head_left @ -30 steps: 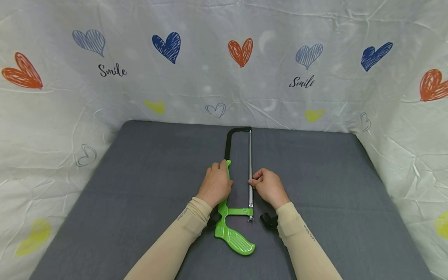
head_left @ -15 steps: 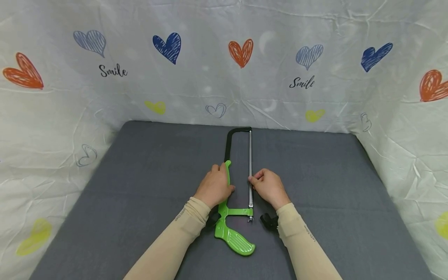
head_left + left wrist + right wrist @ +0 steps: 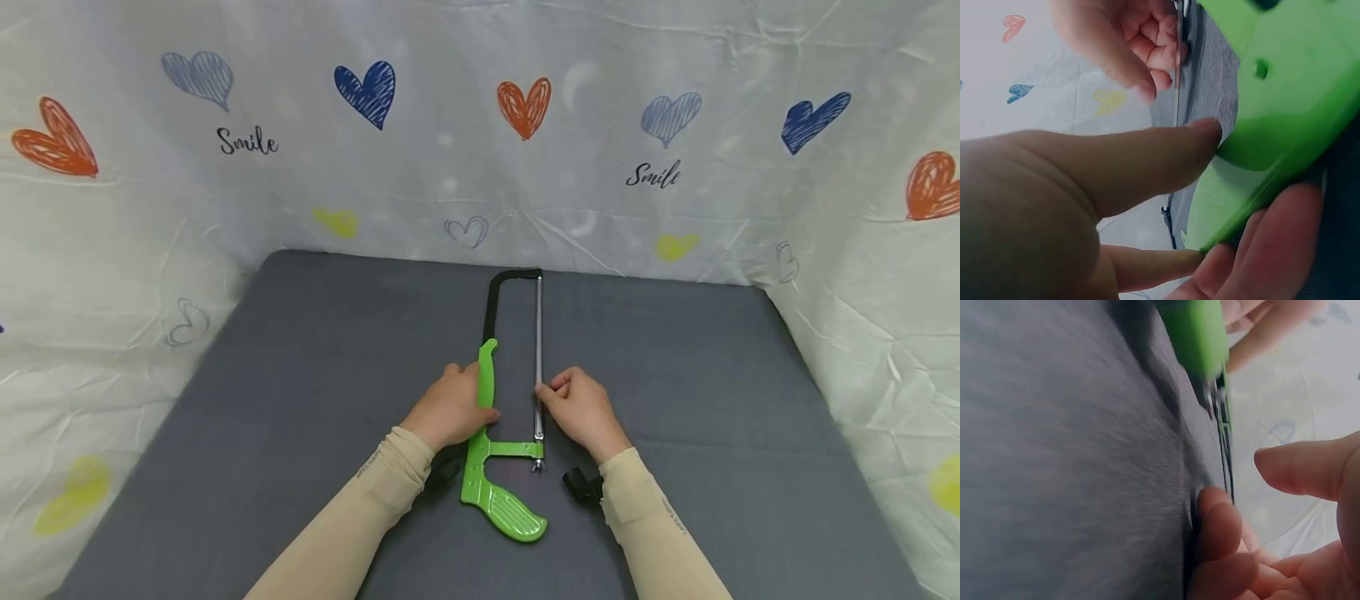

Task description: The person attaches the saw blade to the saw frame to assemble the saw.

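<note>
A hacksaw (image 3: 486,392) lies flat on the grey cloth, its green handle (image 3: 513,512) toward the person and its black bow (image 3: 492,308) pointing away. My left hand (image 3: 446,408) pinches the green part of the frame, thumb on the inner edge and fingers at the outer edge; the left wrist view shows this green frame (image 3: 1297,106) close up. Beside the thin metal blade (image 3: 539,333) is my right hand (image 3: 585,412). In the right wrist view its thumb (image 3: 1304,465) stands apart from the bent fingers (image 3: 1219,525), which are close to the blade; contact is unclear.
Grey cloth (image 3: 360,333) covers the table. A white curtain (image 3: 442,183) printed with hearts and "Smile" hangs behind it and along both sides. A black wrist device (image 3: 582,486) sits by the right sleeve.
My left hand has slid toward the person and outward along the green frame, uncovering more of it. The right hand has shifted slightly. The head view has tilted a little; the hacksaw stays in place.
</note>
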`<state>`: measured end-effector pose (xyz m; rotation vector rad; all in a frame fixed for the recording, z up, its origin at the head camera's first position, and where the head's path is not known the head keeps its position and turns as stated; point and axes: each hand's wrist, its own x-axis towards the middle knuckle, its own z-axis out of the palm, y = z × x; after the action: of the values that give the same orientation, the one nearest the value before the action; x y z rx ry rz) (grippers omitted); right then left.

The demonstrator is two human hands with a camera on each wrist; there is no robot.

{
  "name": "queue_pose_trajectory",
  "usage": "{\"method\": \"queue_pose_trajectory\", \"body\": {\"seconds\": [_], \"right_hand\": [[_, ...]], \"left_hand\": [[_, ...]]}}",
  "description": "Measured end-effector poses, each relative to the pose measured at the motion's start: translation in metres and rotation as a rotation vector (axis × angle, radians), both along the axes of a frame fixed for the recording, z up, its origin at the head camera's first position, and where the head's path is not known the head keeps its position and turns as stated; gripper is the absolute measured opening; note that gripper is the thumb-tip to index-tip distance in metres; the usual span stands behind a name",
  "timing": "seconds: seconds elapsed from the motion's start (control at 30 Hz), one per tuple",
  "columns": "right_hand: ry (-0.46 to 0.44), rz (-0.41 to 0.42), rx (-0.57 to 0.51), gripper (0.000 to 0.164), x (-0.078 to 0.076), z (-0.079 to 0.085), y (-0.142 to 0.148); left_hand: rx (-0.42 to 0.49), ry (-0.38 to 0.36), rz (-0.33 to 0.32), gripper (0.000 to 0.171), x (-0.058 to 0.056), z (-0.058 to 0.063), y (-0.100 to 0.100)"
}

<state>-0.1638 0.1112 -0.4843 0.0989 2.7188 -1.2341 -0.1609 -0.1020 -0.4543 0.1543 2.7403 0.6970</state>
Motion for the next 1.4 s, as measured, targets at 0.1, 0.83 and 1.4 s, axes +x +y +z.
{"method": "queue_pose_trajectory", "body": {"seconds": [0.1,0.83,1.4], "right_hand": [[0.002,0.029,0.002,0.027,0.016,0.001,0.004],[-0.05,0.333,-0.069,0.016,0.052,0.0,0.025],[0.018,0.354,-0.021,0.021,0.053,0.001,0.028]], "left_hand": [[0.011,-0.008,-0.004,0.086,0.005,0.001,0.0],[0.032,-0.002,-0.005,0.081,0.009,-0.003,-0.001],[0.039,-0.009,0.0,0.083,0.007,-0.005,0.001]]}}
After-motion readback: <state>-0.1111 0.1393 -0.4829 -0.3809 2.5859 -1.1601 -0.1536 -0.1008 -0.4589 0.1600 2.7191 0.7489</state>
